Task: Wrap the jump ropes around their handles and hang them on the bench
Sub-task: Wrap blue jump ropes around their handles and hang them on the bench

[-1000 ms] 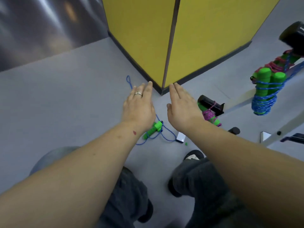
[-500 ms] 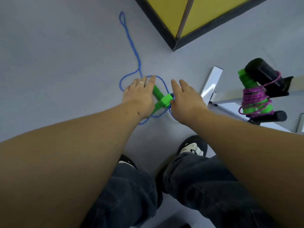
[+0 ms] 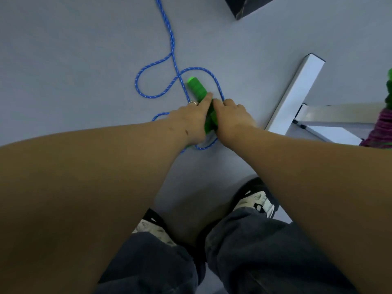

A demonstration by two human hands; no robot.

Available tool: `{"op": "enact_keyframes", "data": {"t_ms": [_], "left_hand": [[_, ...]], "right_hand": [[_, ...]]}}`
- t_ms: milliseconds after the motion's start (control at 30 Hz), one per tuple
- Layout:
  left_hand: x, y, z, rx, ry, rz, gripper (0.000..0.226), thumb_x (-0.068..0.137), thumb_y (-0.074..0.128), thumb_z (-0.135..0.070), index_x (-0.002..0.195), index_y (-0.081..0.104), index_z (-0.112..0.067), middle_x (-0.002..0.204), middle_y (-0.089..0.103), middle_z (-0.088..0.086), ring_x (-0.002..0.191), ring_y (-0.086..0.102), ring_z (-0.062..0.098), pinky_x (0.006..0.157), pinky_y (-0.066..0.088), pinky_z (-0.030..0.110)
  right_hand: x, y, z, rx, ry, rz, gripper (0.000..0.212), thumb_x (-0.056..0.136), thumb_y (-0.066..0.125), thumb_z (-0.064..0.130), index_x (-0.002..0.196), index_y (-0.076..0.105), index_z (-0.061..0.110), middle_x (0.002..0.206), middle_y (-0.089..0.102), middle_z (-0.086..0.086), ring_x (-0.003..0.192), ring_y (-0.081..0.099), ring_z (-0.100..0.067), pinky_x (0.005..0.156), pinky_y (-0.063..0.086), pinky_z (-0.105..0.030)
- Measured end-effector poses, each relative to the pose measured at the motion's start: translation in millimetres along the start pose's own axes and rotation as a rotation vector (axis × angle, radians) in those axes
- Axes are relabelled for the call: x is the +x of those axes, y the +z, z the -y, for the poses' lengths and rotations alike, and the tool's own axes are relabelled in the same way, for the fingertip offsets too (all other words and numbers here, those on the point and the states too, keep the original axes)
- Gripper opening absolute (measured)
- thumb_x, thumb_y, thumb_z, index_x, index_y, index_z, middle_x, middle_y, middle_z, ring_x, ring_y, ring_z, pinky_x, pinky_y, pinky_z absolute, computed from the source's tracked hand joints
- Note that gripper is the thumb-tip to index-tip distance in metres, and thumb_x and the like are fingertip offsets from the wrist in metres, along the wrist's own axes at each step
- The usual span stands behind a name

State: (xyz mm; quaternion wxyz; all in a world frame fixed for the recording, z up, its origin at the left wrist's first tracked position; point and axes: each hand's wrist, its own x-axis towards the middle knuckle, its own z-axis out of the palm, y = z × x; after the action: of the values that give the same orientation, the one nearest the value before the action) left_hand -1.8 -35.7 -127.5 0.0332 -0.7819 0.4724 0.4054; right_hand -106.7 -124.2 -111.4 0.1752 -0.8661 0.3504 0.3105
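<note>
Bright green handles lie on the grey floor, blue rope looping beyond the fingertips; left hand and right hand curl round them; white bench leg near right fingers.

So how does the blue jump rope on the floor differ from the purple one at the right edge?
The blue rope lies loose in open loops on the floor; the purple rope is wound tight in a bundle. The blue one has both hands at its green handles; the purple one is untouched. Both show green handles.
</note>
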Motion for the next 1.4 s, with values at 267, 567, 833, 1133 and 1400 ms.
{"op": "enact_keyframes", "data": {"t_ms": [267,567,833,1133,1400], "left_hand": [[0.1,-14.2,-9.1,0.122,-0.037,0.051,0.077,0.093,0.06,-0.026,0.158,0.02,-0.031,0.109,0.058,-0.001,0.098,0.059,0.029,0.102,0.034,0.052],[0.2,-33.4,-19.2,0.249,-0.021,-0.058,0.002,0.087,0.059,-0.026,0.085,0.06,-0.027,0.09,0.053,-0.001,0.081,0.05,0.021,0.081,0.031,0.041],[-9.7,-44.3,17.8,-0.067,-0.08,-0.043,0.013,0.091,0.062,-0.023,0.102,0.058,-0.026,0.103,0.064,0.005,0.093,0.059,0.028,0.072,0.044,0.034],[-13.9,-37.0,49.7,-0.252,-0.215,-0.181,0.023,0.094,0.063,-0.033,0.112,0.053,-0.022,0.096,0.059,0.001,0.089,0.055,0.027,0.074,0.041,0.034],[-27.9,-51.6,37.4,-0.001,-0.148,-0.237,0.036,0.097,0.062,-0.027,0.127,0.046,-0.018,0.105,0.042,0.008,0.089,0.055,0.036,0.072,0.045,0.043]], "right_hand": [[-10.3,-10.5,-1.4,0.108,-0.106,-0.07,0.039,0.09,0.056,0.01,0.126,0.05,0.024,0.106,0.046,-0.004,0.094,0.056,-0.03,0.071,0.043,-0.039],[-37.9,-18.7,-20.2,0.422,-0.016,-0.226,0.019,0.09,0.062,0.022,0.108,0.054,0.023,0.093,0.057,0.001,0.078,0.056,-0.022,0.064,0.048,-0.035],[-24.4,-10.1,-14.4,0.794,0.213,-0.071,0.026,0.095,0.062,0.038,0.111,0.059,0.018,0.097,0.064,-0.005,0.08,0.061,-0.021,0.066,0.049,-0.031],[-19.8,35.9,21.3,0.4,-0.024,0.128,0.048,0.085,0.068,0.024,0.125,0.042,0.027,0.121,0.05,-0.01,0.105,0.056,-0.034,0.088,0.051,-0.046],[-41.2,4.2,-3.5,0.457,0.209,-0.15,0.034,0.085,0.055,0.031,0.115,0.042,0.022,0.105,0.045,-0.004,0.082,0.055,-0.032,0.068,0.047,-0.039]]}}
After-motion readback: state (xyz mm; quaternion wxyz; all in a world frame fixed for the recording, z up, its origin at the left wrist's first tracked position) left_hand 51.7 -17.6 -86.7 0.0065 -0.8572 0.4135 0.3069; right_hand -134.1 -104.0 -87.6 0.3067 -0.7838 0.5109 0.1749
